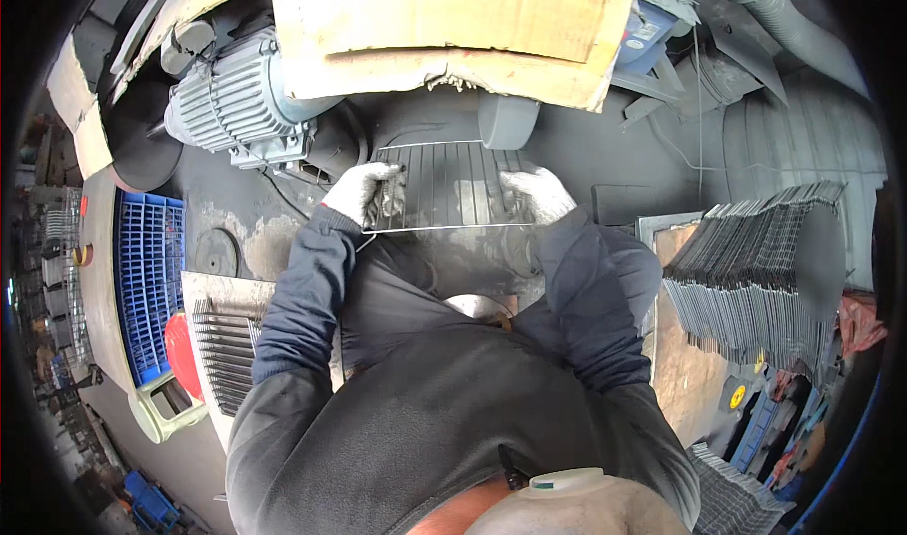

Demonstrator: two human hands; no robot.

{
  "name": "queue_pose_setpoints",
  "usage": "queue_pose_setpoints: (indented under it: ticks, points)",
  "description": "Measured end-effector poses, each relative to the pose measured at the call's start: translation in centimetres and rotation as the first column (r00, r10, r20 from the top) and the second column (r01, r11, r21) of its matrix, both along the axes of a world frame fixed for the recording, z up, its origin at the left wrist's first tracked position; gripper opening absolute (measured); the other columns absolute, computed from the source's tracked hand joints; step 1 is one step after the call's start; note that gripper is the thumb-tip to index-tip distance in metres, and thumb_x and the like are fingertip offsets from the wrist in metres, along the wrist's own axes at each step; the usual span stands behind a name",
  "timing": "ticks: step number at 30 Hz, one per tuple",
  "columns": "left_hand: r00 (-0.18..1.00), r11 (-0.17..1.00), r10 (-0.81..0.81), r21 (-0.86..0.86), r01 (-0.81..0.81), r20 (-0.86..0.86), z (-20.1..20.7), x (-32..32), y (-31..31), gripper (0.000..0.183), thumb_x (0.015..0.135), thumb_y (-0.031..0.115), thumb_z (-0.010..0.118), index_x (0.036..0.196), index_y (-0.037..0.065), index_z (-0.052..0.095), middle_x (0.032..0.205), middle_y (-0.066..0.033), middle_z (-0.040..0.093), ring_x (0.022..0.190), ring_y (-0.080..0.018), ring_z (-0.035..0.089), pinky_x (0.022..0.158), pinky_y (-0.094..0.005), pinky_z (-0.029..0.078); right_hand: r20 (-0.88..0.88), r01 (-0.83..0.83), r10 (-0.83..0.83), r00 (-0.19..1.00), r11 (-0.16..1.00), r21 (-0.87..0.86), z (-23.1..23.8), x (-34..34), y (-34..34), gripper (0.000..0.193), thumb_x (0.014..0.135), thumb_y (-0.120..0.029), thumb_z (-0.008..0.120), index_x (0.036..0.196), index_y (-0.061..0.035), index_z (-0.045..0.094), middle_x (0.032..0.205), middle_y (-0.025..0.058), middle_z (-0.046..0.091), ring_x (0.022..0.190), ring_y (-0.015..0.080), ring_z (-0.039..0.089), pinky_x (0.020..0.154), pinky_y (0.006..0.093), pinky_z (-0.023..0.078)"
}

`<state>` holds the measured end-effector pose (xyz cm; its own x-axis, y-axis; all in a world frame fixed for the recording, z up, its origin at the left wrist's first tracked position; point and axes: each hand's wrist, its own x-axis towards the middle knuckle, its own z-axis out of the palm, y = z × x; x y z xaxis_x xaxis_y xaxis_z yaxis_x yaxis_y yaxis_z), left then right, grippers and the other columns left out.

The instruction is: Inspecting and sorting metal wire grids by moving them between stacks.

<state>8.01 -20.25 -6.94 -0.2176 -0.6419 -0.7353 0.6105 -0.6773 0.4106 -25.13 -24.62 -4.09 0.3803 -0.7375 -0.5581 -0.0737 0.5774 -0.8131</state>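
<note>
A flat wire rack (444, 186) with thin parallel bars is held level in front of my lap. My left hand (366, 193), in a white work glove with a dirty palm, grips its left end with curled fingers. At the opposite end my right hand (539, 193), gloved the same way, closes round the rack's edge. Just beyond the rack's far edge, toward its right, stands a grey block-like machine part (508, 119). Whether the rack touches that part I cannot tell.
A finned electric motor (231, 96) sits at the far left. Cardboard (453, 20) hangs over the far middle. Tall stacked wire racks (737, 289) stand to my right, and more racks (225, 356) lean at my left beside a blue plastic crate (151, 285). A duct (770, 11) curves at upper right.
</note>
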Motion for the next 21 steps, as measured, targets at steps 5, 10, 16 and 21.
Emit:
queue_pose_setpoints:
  ticks: [5,10,16,21]
  points:
    - [0.975,0.981,-0.181,-0.095,0.169,-0.131,-0.1,-8.4,-3.0,0.011,0.104,0.011,0.065,0.109,0.002,0.065,0.081,-0.0023,0.061,0.069,-0.0148,0.059,0.059,-0.0311,0.051,-0.47,-0.415,0.101,0.877,0.654,-0.633,-2.9,-13.8,-1.4,0.027,0.101,-0.012,0.065,0.125,-0.004,0.074,0.101,0.0063,0.079,0.077,0.0177,0.072,0.069,0.0343,0.056]
    - [0.922,0.816,-0.378,-0.499,0.293,-0.078,4.3,-19.4,-0.5,0.04,0.099,0.02,0.076,0.132,-0.001,0.064,0.113,-0.0084,0.073,0.095,-0.0191,0.07,0.074,-0.0302,0.058,0.132,0.321,-0.301,0.944,0.93,-0.179,10.6,-20.7,7.6,0.046,0.098,-0.01,0.071,0.142,0.0004,0.058,0.107,0.0102,0.072,0.075,0.0152,0.071,0.062,0.025,0.058]
    - [0.877,0.565,-0.361,-0.673,0.477,0.318,14.6,-18.8,6.3,0.048,0.099,0.023,0.073,0.137,-0.002,0.057,0.114,-0.0059,0.067,0.096,-0.0114,0.065,0.082,-0.0259,0.054,-0.096,0.431,-0.604,0.791,0.662,-0.613,22.6,-23.1,18.8,0.047,0.098,-0.016,0.067,0.14,0.0037,0.059,0.11,0.0105,0.071,0.084,0.0166,0.069,0.068,0.03,0.056]
    - [0.873,0.654,0.014,-0.665,0.361,0.488,16.6,-11.6,12.3,0.034,0.099,0.014,0.072,0.128,-0.002,0.062,0.109,-0.0093,0.069,0.099,-0.0151,0.066,0.089,-0.0299,0.054,0.329,0.249,-0.737,0.59,-0.222,-0.943,33.9,-24.6,24.5,0.052,0.108,-0.022,0.066,0.149,0.0032,0.046,0.097,0.0063,0.062,0.075,0.0153,0.059,0.075,0.0379,0.057]
